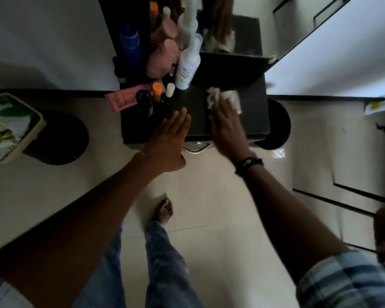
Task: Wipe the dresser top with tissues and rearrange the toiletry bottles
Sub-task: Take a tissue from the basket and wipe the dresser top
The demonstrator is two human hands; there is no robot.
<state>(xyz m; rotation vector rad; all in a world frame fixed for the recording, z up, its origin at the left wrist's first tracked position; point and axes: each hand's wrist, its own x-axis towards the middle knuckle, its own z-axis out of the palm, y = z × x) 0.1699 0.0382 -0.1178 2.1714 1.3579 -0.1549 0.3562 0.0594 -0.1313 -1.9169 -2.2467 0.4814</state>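
- Our right hand (pixel 226 127) presses the white tissue (pixel 231 97) with flat fingers onto the dresser top (pixel 253 117), right of centre.
- Our left hand (pixel 168 141) lies flat at the front edge, fingers straight, holding nothing.
- The toiletry bottles (pixel 186 65) crowd the top's left side.

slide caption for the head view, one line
Right hand presses a white tissue on the black dresser top; left hand held flat near the bottles.

Place: a home, a dressing corner it was.
Signs: black dresser (pixel 251 116) with mirror (pixel 242 30), toiletry bottles (pixel 186 67) crowded on top, glossy tiled floor (pixel 209 218).
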